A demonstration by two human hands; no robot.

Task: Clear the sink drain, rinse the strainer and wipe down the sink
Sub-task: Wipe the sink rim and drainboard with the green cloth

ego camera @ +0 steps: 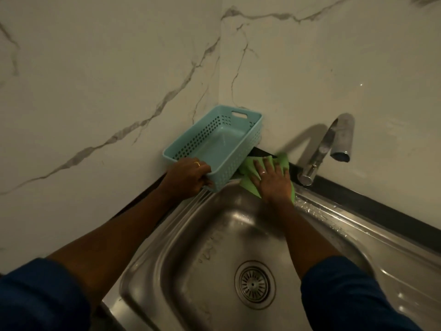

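A steel sink (205,235) fills the lower middle, with its round strainer (254,284) seated in the drain. My left hand (185,179) grips the near corner of a light blue perforated basket (214,142) and holds it tilted up off the sink's back corner. My right hand (273,179) lies flat, fingers spread, pressing a green cloth (248,172) onto the sink rim where the basket stood. Part of the cloth is hidden under my hand and under the basket.
A chrome tap (334,144) stands on the rim just right of my right hand, its spout overhanging. Marble-patterned walls (119,80) meet in a corner behind the basket. Water drops lie on the sink's right ledge (334,218). A dark counter strip (381,209) runs along the wall.
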